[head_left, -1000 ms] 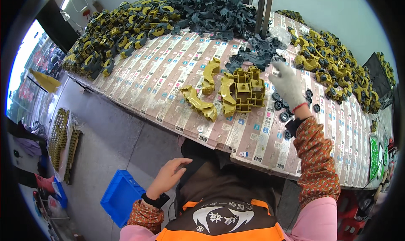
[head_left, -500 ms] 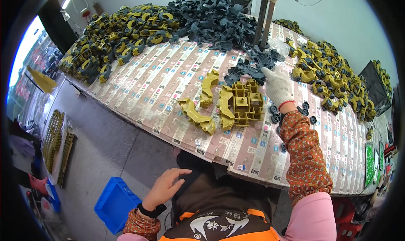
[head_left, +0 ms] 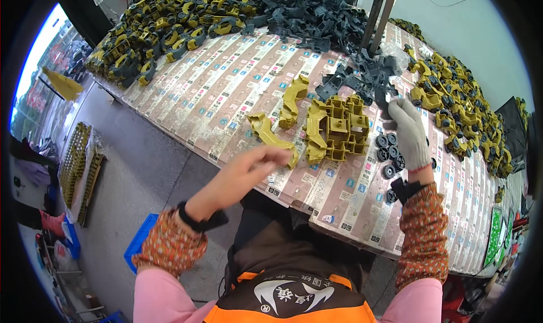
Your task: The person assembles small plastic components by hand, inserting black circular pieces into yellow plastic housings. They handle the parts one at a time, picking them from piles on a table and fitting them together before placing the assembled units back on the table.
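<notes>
My right hand (head_left: 411, 132), in a white knit glove, is closed by the small heap of dark grey plastic parts (head_left: 367, 77). At its fingertips is a dark grey plastic part (head_left: 385, 107), partly hidden by the glove. My bare left hand (head_left: 246, 173) hovers by the table's near edge with fingers stretched out, holding nothing. Just beyond its fingertips lies a curved yellow plastic piece (head_left: 270, 135). Another curved yellow piece (head_left: 293, 101) sits farther off. To the right rests a group of boxy yellow toy-vehicle bodies (head_left: 339, 128), and beside it several small black wheels (head_left: 389, 153).
Yellow-and-black toy vehicles (head_left: 169, 32) pile up at the far left, with more (head_left: 447, 91) at the right. A big dark grey heap of parts (head_left: 308, 15) stands at the back, near a metal post (head_left: 374, 20). A blue crate (head_left: 139, 241) is on the floor.
My right hand has drawn back to the right from the small dark heap with a dark grey part. My left hand has risen and moved forward toward the curved yellow piece. The view has shifted slightly.
</notes>
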`<state>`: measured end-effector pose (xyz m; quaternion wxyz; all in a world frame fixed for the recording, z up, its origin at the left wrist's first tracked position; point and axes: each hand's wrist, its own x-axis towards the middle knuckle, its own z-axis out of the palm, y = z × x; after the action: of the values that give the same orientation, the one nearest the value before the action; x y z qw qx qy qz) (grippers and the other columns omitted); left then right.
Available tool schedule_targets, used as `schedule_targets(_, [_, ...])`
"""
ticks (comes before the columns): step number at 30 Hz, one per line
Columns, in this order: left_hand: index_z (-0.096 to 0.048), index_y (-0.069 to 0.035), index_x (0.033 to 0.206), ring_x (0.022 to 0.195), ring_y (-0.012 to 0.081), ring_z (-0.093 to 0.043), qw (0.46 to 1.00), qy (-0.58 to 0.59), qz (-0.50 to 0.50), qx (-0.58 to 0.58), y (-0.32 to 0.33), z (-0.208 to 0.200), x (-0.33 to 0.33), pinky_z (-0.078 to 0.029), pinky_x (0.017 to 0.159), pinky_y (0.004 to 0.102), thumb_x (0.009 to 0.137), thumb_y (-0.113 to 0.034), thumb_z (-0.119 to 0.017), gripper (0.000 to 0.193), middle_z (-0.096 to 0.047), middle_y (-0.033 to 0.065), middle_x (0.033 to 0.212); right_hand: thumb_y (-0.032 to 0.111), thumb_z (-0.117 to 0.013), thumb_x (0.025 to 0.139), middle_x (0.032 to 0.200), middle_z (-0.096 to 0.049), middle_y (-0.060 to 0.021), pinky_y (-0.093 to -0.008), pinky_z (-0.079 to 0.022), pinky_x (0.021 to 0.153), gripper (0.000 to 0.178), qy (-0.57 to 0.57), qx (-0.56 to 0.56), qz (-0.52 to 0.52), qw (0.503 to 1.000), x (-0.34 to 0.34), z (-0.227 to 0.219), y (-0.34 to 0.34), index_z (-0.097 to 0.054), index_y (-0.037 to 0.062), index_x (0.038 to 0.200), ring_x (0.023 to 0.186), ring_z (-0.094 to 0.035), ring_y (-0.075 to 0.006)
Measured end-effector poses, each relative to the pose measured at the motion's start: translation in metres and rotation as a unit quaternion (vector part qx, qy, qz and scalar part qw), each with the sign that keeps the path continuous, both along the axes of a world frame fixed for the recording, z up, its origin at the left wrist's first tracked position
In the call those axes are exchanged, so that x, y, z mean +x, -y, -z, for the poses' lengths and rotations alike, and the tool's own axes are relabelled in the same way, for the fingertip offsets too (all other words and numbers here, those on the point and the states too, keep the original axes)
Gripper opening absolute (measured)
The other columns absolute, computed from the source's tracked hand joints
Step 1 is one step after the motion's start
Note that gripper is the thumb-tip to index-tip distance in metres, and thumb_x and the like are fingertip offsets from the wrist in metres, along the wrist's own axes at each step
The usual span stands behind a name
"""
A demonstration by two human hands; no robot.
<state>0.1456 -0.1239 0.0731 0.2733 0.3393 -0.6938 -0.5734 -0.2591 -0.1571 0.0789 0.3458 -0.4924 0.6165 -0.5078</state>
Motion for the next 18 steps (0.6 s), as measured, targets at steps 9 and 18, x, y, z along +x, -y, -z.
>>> schedule_targets(9, [-0.082, -0.008, 0.114, 0.12, 0.0343, -0.064, 0.838, 0.393, -0.05, -0.375, 0.136, -0.016, -0.203, -0.047, 0.101, 0.0564, 0.101, -0.055, -0.061, 0.053, -0.072, 0.0169, 0.128, 0.029, -0.059, 0.096, 0.09, -0.068, -0.0066, -0.0292, -0.051, 0.059, 0.026, 0.357, 0.128, -0.068, 0.923, 0.015, 0.014, -0.127, -0.065, 0.0061, 0.106, 0.07, -0.061, -0.0148])
schedule_targets(18, [-0.079, -0.009, 0.128, 0.139, 0.0315, -0.049, 0.794, 0.505, -0.068, -0.332, 0.144, 0.034, -0.278, -0.026, 0.115, 0.0628, 0.094, -0.07, -0.062, 0.071, -0.065, 0.0142, 0.143, 0.012, -0.06, 0.098, 0.094, -0.069, -0.0142, -0.0412, -0.055, 0.072, 0.021, -0.171, 0.084, 0.046, 0.981, 0.034, 0.052, -0.179, -0.063, 0.0023, 0.118, 0.081, -0.069, -0.0299])
